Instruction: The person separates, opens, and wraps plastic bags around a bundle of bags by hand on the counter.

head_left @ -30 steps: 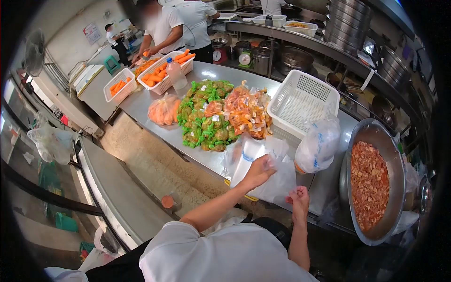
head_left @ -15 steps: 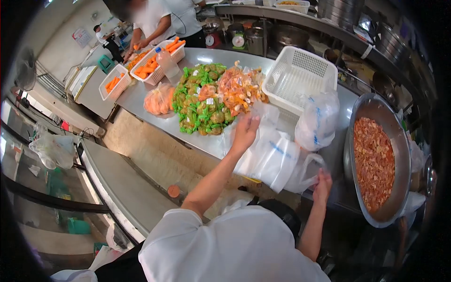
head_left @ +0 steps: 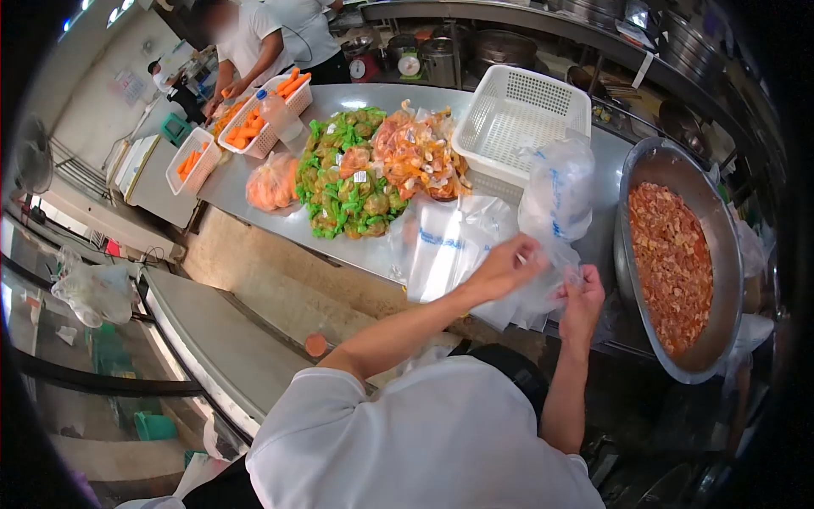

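At the near edge of the metal bench (head_left: 335, 100), pinches a thin clear plastic bag (head_left: 561, 259) between the thumb and fingers of the right hand (head_left: 582, 304); holds the left hand (head_left: 506, 267) just beside, fingers bent toward the same film, too blurred to tell whether pinching or only touching; has the clear plastic bag between the two hands, just in front of a puffed bundle of blue-printed plastic (head_left: 555, 191); has flat white bags (head_left: 445, 242), also printed in blue, lying on the bench beyond the left forearm; shows behind the bundle a white perforated basket (head_left: 500, 165); has to the right a large oval metal basin (head_left: 723, 254), filled with chopped reddish meat (head_left: 670, 263); shows to the left a heap of orange bagged food (head_left: 420, 153), touching a spread of green-tied bags (head_left: 348, 204); farther left, has a clear sack of orange pieces (head_left: 273, 181), a blue-capped bottle (head_left: 284, 119) and white baskets of carrots (head_left: 193, 174); toward the far end, shows a co-worker (head_left: 259, 42) in a white shirt, leaning over orange pieces.
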Demonstrator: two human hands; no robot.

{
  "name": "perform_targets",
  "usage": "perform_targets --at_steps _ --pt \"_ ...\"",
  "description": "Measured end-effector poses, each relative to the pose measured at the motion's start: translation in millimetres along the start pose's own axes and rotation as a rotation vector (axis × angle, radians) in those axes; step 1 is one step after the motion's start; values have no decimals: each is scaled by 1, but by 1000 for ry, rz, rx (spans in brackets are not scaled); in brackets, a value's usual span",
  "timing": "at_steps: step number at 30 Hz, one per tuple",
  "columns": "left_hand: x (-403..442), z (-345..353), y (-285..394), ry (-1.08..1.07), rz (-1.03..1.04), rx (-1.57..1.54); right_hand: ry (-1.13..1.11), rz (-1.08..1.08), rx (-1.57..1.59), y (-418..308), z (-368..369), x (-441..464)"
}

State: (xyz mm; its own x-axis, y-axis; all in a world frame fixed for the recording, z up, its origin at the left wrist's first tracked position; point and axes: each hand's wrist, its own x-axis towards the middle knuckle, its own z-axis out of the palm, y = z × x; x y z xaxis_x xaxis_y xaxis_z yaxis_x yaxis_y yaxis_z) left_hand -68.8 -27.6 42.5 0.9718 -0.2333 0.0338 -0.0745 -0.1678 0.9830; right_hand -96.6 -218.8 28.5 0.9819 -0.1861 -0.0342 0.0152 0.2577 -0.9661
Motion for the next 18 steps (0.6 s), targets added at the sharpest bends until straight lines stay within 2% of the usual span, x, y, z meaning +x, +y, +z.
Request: perform_targets --at_steps 2,5,6,9,12,15,18 --pt "-2 14 -3 -142 -21 -79 -33 -33 -26 -7 6 -3" --pt "3 3 31 84 -177 -819 -53 -89 -118 -4 -2 2" --pt "-1 1 32 -5 -171 -1028 -61 -109 -160 -1 -8 7" --pt "-11 -14 47 -383 -106 -915 116 -189 -228 -1 -21 25" --pt "-7 -26 53 -392 -154 -534 148 -271 -304 -34 -23 29" --pt "-1 -32 59 -260 98 20 4 -243 190 -72 -16 27" --pt "27 -46 112 58 561 517 -443 -486 79 -138 2 20"
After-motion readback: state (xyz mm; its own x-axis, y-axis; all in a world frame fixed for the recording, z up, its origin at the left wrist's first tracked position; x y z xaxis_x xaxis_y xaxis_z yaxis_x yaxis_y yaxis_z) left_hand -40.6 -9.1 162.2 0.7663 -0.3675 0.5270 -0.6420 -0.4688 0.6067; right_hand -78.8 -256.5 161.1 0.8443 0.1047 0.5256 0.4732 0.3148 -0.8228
